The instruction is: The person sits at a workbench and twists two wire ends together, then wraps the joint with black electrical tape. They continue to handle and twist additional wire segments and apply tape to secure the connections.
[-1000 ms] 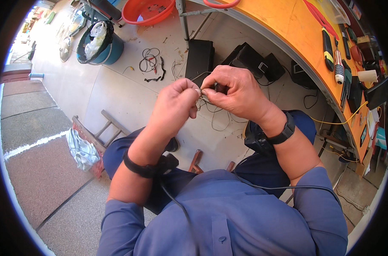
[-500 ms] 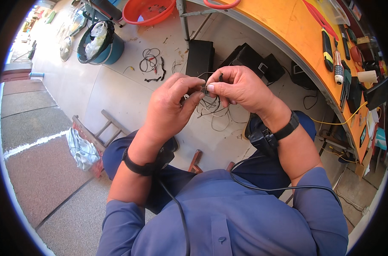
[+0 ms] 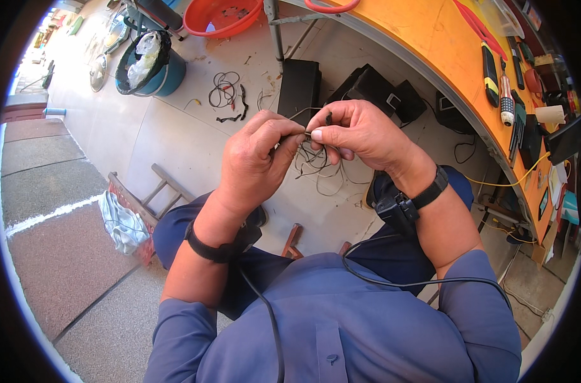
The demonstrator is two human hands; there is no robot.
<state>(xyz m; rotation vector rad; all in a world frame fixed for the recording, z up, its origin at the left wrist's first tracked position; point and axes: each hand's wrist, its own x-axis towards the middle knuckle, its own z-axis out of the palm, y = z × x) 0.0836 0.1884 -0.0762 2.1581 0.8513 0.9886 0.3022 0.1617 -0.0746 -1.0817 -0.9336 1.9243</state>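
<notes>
My left hand (image 3: 255, 153) is closed in a pinch on a thin dark cable (image 3: 305, 110). Right beside it, my right hand (image 3: 366, 135) pinches the same cable between thumb and forefinger, so the fingertips of both hands nearly meet. A small black piece (image 3: 329, 119), perhaps the cable's end, pokes up from the right fingers. Loops of thin black and grey cable (image 3: 332, 185) show below the hands, above the pale floor. How the strands run inside my fingers is hidden.
Black boxes (image 3: 299, 86) stand under an orange workbench (image 3: 405, 25) that carries screwdrivers (image 3: 506, 102) and other tools. Cable scraps (image 3: 224, 89) lie on the floor. Farther off are a lined blue bucket (image 3: 169, 76) and a red basin (image 3: 220, 29). A wooden stool (image 3: 166, 185) stands at left.
The fingertips of my left hand have closed tighter and moved slightly up against the cable near my right thumb. My right hand has barely moved.
</notes>
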